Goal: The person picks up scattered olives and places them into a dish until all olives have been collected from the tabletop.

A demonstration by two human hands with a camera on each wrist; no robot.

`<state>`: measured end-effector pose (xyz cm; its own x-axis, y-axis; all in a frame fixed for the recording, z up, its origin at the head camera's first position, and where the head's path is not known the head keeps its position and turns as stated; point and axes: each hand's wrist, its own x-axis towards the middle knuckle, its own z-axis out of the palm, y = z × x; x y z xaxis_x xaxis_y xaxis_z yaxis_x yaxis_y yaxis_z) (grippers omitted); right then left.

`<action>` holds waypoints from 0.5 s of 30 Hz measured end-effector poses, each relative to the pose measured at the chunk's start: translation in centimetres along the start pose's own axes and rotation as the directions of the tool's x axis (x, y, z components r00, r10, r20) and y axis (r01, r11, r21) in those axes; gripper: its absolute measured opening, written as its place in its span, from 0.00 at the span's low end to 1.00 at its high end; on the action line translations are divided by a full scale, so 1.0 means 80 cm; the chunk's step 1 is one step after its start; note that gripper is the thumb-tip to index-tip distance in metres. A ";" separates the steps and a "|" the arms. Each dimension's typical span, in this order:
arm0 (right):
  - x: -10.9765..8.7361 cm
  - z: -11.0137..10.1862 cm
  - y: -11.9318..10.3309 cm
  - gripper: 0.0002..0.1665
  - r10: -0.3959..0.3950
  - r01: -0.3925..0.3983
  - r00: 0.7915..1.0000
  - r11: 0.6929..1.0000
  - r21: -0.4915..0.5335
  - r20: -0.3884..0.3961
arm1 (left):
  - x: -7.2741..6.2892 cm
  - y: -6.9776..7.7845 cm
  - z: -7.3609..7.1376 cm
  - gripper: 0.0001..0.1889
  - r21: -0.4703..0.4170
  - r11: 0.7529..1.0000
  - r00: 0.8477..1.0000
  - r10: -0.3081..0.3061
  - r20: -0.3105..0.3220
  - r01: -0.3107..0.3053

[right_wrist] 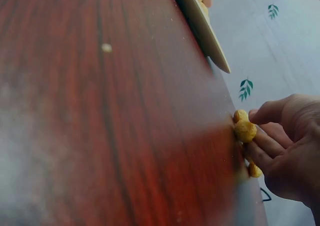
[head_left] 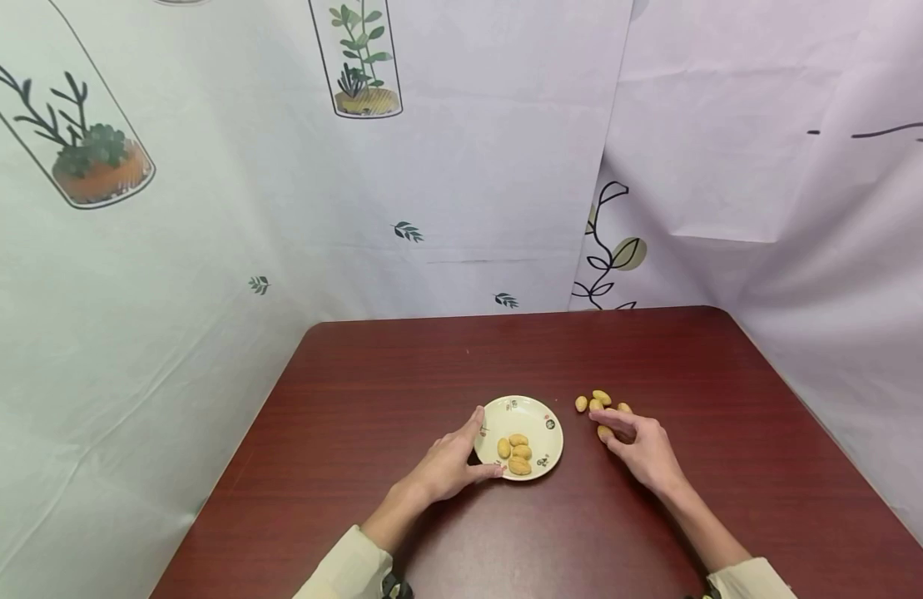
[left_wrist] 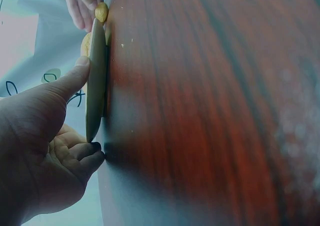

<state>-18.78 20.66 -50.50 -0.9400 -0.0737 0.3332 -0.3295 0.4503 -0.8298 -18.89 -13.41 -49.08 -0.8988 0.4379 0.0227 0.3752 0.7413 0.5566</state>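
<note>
A cream plate [head_left: 543, 420] with small printed motifs sits on the table and holds several yellow peanuts [head_left: 519, 452]. My left hand [head_left: 449, 462] grips its left side, thumb at the near rim and fingers round the far left rim. Further right, my right hand [head_left: 644, 449] reaches over loose peanuts [head_left: 601, 398], its fingers extended and spread from the thumb. One peanut [right_wrist: 245, 131] lies right at the thumb tip, between thumb and fingers. Another peanut [right_wrist: 255, 170] shows below the fingers in the right wrist view. Part of this group is hidden by the right hand.
Beneath everything is a dark red wooden table [head_left: 386, 366] with rounded far corners. Pale cloth with plant drawings [head_left: 461, 166] hangs behind it and along both sides. A small light speck [right_wrist: 106, 47] shows on the wood in the right wrist view.
</note>
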 end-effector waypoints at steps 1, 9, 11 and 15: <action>-0.001 0.000 0.001 0.17 0.005 -0.005 1.000 1.000 0.000 0.009 | 0.000 0.000 0.000 0.56 -0.001 1.000 1.000 0.000 0.001 0.000; -0.001 -0.002 0.004 0.18 0.040 -0.039 0.997 0.999 -0.010 0.065 | 0.000 0.001 -0.001 0.56 0.002 1.000 1.000 0.001 0.001 -0.001; -0.001 -0.003 0.003 0.19 0.042 -0.040 0.996 0.999 -0.020 0.080 | -0.001 0.001 -0.001 0.56 0.004 1.000 1.000 0.001 0.002 -0.001; -0.001 -0.005 0.000 0.20 0.044 -0.041 0.993 0.999 -0.031 0.107 | -0.001 0.001 -0.001 0.56 0.003 1.000 1.000 -0.001 0.004 0.001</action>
<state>-18.64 21.03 -50.32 -0.9576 -0.1485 0.2468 -0.2880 0.4801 -0.8286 -18.82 -13.44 -49.02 -0.8983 0.4390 0.0183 0.3746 0.7436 0.5539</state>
